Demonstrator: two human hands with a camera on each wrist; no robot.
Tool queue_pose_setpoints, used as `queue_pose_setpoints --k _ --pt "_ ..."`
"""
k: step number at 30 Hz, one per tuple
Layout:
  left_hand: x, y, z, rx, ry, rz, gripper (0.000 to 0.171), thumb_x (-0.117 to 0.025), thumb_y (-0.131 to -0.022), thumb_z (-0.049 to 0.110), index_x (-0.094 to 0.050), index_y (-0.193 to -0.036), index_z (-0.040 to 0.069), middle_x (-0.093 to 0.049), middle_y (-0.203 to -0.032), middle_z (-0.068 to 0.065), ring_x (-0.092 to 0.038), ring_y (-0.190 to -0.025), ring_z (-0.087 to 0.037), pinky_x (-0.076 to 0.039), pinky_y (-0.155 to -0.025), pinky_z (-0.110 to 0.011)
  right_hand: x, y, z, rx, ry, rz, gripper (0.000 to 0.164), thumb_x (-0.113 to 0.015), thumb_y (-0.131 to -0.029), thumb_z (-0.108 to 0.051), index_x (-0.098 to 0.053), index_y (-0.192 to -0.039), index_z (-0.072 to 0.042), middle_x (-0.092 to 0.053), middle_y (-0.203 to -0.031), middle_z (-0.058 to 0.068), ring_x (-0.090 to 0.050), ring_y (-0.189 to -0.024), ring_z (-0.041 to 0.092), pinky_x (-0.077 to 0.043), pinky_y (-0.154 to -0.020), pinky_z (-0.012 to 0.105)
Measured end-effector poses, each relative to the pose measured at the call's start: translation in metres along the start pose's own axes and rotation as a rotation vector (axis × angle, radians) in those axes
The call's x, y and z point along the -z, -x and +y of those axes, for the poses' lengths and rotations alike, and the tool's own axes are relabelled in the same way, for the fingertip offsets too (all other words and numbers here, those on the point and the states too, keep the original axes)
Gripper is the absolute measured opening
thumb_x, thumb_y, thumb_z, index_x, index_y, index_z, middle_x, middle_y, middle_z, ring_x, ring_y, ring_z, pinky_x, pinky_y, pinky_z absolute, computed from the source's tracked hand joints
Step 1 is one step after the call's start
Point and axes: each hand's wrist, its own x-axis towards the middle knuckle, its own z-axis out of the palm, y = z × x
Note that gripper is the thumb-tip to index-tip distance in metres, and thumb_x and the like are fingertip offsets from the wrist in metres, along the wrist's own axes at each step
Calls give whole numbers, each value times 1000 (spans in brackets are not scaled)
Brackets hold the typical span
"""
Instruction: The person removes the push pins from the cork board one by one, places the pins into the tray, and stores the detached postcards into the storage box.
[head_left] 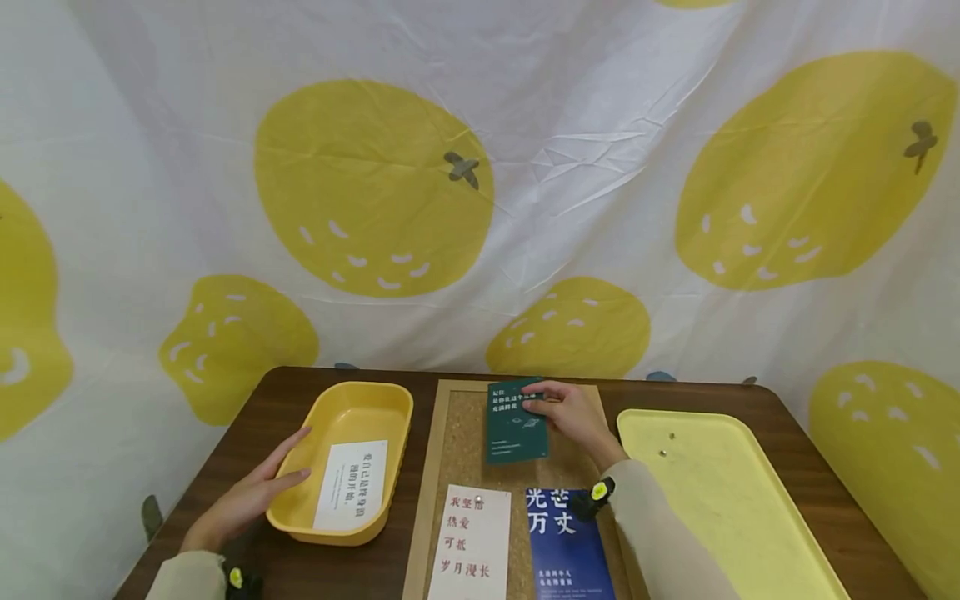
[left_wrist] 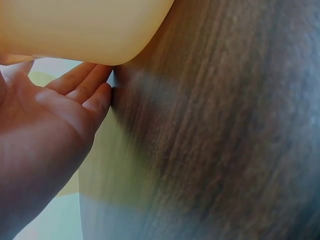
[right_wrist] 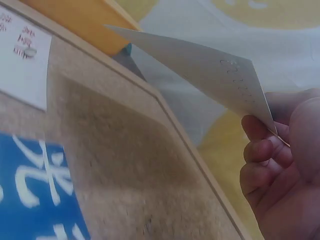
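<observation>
My right hand point(head_left: 573, 417) pinches a dark green card point(head_left: 513, 442) with white print by its right edge. In the right wrist view the pale back of this card point(right_wrist: 200, 70) stands tilted above the cork board point(right_wrist: 125, 150), and its shadow falls on the cork. On the left, my left hand point(head_left: 255, 492) rests against the left side of a yellow plastic bin point(head_left: 408, 417), fingers fairly straight. The left wrist view has its fingers point(left_wrist: 82, 87) touching the bin's outer wall point(left_wrist: 85, 30). A white printed card point(head_left: 348, 487) lies inside the bin.
Lower on the framed board are a white card point(head_left: 468, 550) with red writing, a pushpin at its top, and a blue card point(head_left: 570, 558). To the right stands a pale yellow tray point(head_left: 720, 475) with two small pins point(head_left: 663, 453). A lemon-print curtain point(head_left: 525, 208) hangs behind the brown table point(head_left: 247, 450).
</observation>
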Motion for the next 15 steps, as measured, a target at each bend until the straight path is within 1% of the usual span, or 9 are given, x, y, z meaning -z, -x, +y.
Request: queue_pose_setpoints --k 3,7,10,15 --pt "0 0 1 5 5 0 77 -56 -101 29 -6 -160 27 10 -166 -15 -7 -149 -39 -29 -113 -51 -6 -1 -5 -1 -24 -13 29 -74 -89 -15 -71 -116 -4 -68 -86 3 -49 -55 11 -37 -49 23" --pt "0 -1 1 12 7 4 78 -56 -101 30 -6 -160 28 10 -166 -15 -6 -149 -39 -29 -113 -52 -16 -2 -12 3 -17 -11 28 -74 -89 -16 -72 -115 -5 -66 -83 3 -48 -54 10 -37 -48 22" --pt "-1 -2 1 14 1 11 78 -57 -101 30 -7 -160 28 9 -166 -16 -7 -149 -40 -29 -113 -53 -24 -4 -16 -4 -23 -15 27 -74 -89 -16 -73 -114 -6 -64 -79 2 -43 -51 11 -33 -45 22" --pt "0 -3 0 6 2 13 77 -56 -101 29 -7 -161 27 10 -166 -15 -6 -149 -39 -29 -113 -51 -39 -7 -23 -6 -71 -35 27 -72 -90 -11 -71 -115 -2 -64 -79 1 -42 -50 9 -31 -45 21"
